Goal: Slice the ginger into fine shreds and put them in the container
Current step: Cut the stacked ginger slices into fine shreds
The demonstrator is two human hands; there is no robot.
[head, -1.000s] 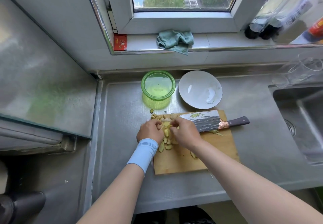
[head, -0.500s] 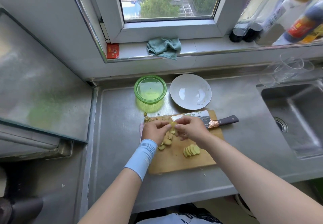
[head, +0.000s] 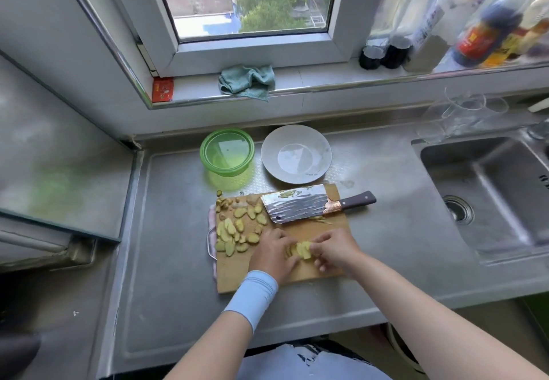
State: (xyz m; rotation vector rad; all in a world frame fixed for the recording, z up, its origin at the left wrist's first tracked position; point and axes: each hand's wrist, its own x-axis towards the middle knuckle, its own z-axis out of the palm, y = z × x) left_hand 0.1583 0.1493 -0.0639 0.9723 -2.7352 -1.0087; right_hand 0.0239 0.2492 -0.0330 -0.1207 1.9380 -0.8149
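I have both hands low on the cutting board (head: pixel 234 277), near its front edge, working a short stack of ginger slices (head: pixel 300 250). The left hand (head: pixel 271 256) cups the stack from its left end with curled fingers, and the right hand (head: pixel 334 250) pinches it from the right, so the stack sits directly between them, touching both. As far as I can tell, the overlapped slices run left to right across the board.

The loose ginger slices (head: pixel 234 228) lie scattered on the board's left half, nearer my left hand. The cleaver (head: pixel 297 206) rests flat along the far edge, blade to the left, its handle (head: pixel 356 200) pointing right and overhanging the tabletop (head: pixel 178 261). I judge the right hand the natural one to reach forward for it while the left steadies the stack, cutting across the row's long axis.

The green container (head: pixel 227 152) stands beyond the board, far left, with no ginger in it.
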